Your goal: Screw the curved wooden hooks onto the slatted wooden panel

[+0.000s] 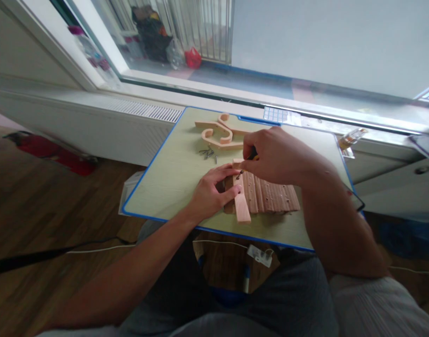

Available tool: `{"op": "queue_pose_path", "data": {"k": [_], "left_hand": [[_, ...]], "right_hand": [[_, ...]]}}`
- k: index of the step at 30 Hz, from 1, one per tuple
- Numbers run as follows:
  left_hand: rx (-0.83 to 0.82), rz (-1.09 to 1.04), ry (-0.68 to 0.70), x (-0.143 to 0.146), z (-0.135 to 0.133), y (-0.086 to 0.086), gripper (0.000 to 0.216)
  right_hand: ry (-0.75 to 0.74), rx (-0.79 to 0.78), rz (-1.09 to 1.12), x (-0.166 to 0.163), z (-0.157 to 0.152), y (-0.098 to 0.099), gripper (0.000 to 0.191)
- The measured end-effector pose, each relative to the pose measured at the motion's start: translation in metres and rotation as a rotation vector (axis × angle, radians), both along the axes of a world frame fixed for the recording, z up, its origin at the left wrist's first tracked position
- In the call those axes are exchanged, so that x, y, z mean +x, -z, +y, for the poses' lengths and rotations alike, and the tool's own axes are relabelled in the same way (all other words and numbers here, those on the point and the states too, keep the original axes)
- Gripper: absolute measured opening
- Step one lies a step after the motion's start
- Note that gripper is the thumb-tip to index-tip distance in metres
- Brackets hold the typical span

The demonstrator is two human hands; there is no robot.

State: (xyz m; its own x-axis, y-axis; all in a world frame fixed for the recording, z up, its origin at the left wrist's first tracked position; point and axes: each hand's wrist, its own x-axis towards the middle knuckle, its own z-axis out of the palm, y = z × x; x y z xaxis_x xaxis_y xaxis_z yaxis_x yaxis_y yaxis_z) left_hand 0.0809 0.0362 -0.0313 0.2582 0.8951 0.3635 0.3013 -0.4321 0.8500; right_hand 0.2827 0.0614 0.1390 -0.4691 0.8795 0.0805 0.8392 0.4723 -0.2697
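Note:
My left hand (214, 193) lies on a pale wooden bar (242, 206) that crosses the left end of a row of wooden slats (270, 197) with small holes. Its fingers press down on the bar and the slats. My right hand (276, 157) is closed round a screwdriver (250, 158) with a dark and yellow handle. The tool's tip points down at the top end of the bar, just by my left fingertips.
The work lies on a small green table with a blue rim (158, 180). Curved wooden pieces (218, 133) and a heap of loose screws (208, 153) sit at the back. A window sill with a tube (351, 137) runs behind; wooden floor is to the left.

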Motion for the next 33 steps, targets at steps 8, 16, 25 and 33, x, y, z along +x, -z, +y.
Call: {"op": "queue_pose_path", "data": {"k": [8, 16, 25, 33], "left_hand": [[-0.029, -0.009, 0.010, -0.001, -0.001, -0.003, 0.039], [-0.016, 0.004, 0.025, -0.002, 0.000, -0.003, 0.040], [-0.027, 0.011, 0.012, -0.002, -0.001, -0.002, 0.042], [-0.036, -0.001, -0.011, 0.000, 0.000, 0.000, 0.041]], "right_hand": [[-0.029, -0.033, 0.015, 0.003, -0.001, -0.002, 0.011], [-0.151, -0.048, 0.067, 0.010, 0.000, -0.003, 0.018], [-0.091, 0.012, 0.049, 0.005, -0.002, -0.003, 0.010], [-0.060, 0.053, 0.039, -0.003, 0.001, 0.003, 0.009]]}}
